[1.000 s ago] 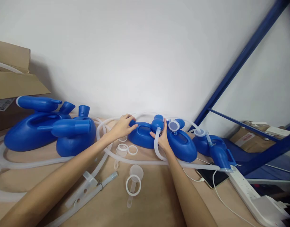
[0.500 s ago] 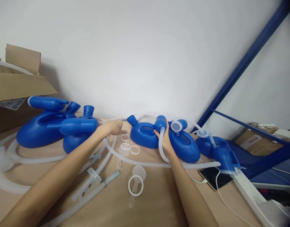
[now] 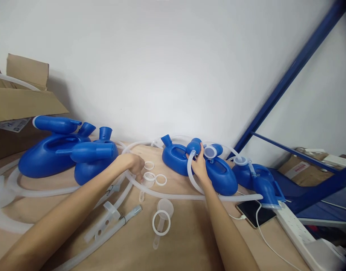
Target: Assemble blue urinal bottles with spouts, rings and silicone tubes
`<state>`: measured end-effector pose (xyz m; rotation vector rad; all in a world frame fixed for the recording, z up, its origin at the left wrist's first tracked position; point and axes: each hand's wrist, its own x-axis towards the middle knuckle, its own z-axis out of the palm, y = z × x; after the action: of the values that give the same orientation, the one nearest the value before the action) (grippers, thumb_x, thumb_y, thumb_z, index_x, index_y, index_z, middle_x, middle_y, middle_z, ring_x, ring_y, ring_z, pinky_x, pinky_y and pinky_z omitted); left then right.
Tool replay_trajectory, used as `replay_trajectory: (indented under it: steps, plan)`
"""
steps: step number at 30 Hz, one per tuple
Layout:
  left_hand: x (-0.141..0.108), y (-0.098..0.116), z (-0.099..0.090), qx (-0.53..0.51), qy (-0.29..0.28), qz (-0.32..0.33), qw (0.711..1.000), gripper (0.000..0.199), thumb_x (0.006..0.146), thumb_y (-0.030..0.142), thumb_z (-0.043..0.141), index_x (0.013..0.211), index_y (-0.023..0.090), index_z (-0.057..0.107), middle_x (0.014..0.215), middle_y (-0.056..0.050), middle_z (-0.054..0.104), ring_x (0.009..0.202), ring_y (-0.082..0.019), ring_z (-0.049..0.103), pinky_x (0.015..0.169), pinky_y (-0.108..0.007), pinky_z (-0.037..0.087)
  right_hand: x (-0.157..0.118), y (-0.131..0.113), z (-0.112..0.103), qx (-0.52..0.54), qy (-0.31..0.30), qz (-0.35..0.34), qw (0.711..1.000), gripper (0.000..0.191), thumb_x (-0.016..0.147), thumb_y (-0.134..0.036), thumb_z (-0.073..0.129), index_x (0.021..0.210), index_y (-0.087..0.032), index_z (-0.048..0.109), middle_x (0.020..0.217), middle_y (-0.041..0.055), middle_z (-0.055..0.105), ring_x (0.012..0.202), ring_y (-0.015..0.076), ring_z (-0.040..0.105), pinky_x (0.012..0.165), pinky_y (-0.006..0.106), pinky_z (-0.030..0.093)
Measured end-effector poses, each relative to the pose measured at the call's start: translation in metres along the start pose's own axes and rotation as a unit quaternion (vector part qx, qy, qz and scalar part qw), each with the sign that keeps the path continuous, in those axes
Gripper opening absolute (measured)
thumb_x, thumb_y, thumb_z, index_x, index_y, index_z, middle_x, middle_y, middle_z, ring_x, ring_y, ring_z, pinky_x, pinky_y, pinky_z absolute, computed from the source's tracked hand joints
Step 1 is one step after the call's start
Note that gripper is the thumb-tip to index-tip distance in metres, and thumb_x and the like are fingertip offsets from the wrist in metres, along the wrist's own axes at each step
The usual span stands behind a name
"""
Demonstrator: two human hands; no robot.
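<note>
My right hand [image 3: 200, 164] is closed round a rounded blue plastic urinal head [image 3: 194, 146], with a whitish tube [image 3: 192, 175] hanging from it. A blue urinal bottle [image 3: 175, 160] with a loop handle stands just left of that hand. Another blue bottle [image 3: 223, 178] stands on its right, topped by a blue head with a white end. My left hand [image 3: 135, 165] hangs over the table with its fingers pointing down and partly hidden. Beside its fingertips lie white rings [image 3: 161, 180] and a clear round cap with a strap [image 3: 148, 183].
More blue bottles [image 3: 45, 156] stand at the left, before a cardboard box [image 3: 26, 105]. Loose tubes [image 3: 105, 241] cross the table. In front lie a cap [image 3: 165, 207] and a ring [image 3: 153, 227]. A phone [image 3: 256, 214] and power strip [image 3: 294, 229] are near the blue rack [image 3: 288, 71].
My left hand has moved down and slightly left, toward the rings. The bottle left of my right hand has shifted right and turned. My right hand keeps hold of the urinal head.
</note>
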<state>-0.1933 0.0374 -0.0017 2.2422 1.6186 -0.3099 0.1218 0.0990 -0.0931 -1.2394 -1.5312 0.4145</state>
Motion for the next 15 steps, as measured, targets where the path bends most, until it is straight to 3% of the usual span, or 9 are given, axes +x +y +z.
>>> replay_trajectory:
  steps: [5, 9, 11, 15]
  plan:
    - [-0.016, 0.013, -0.002, -0.016, -0.029, 0.048, 0.998, 0.046, 0.046, 0.055, 0.091, 0.079, 0.026, 0.08, 0.092, -0.009, 0.08, 0.084, -0.032, 0.071, 0.068, -0.033, 0.048, 0.002, 0.001, -0.003, 0.03, -0.013, 0.003, 0.999, 0.1, 0.082, -0.046, 0.076, 0.166, -0.028, 0.024, 0.148, 0.0133, 0.062, 0.13, 0.0322, 0.065, 0.114, 0.054, 0.047]
    - [-0.017, 0.021, 0.002, -0.088, -0.072, 0.186, 0.976, 0.054, 0.065, 0.055, 0.084, 0.111, 0.028, 0.078, 0.102, -0.006, 0.08, 0.087, -0.027, 0.072, 0.071, -0.029, 0.05, 0.005, -0.005, -0.01, 0.087, -0.081, 0.018, 0.993, 0.111, 0.081, -0.045, 0.079, 0.168, -0.031, 0.011, 0.155, 0.0134, 0.054, 0.129, 0.0304, 0.066, 0.112, 0.052, 0.05]
    - [-0.012, 0.025, 0.005, -0.094, -0.022, 0.226, 0.969, 0.057, 0.076, 0.054, 0.078, 0.124, 0.024, 0.073, 0.108, -0.008, 0.079, 0.093, -0.027, 0.072, 0.077, -0.03, 0.051, 0.006, -0.011, -0.017, 0.116, -0.122, 0.023, 0.985, 0.116, 0.081, -0.043, 0.08, 0.167, -0.034, 0.004, 0.159, 0.0137, 0.049, 0.128, 0.0278, 0.066, 0.113, 0.05, 0.05]
    - [0.002, 0.045, 0.015, -0.174, 0.171, 0.238, 0.94, 0.056, 0.089, 0.06, 0.063, 0.127, 0.019, 0.068, 0.11, -0.011, 0.077, 0.095, -0.026, 0.071, 0.08, -0.031, 0.051, 0.006, -0.026, -0.03, 0.105, -0.187, 0.004, 0.977, 0.117, 0.082, -0.041, 0.079, 0.167, -0.037, -0.001, 0.165, 0.0119, 0.039, 0.138, 0.0268, 0.057, 0.119, 0.052, 0.044]
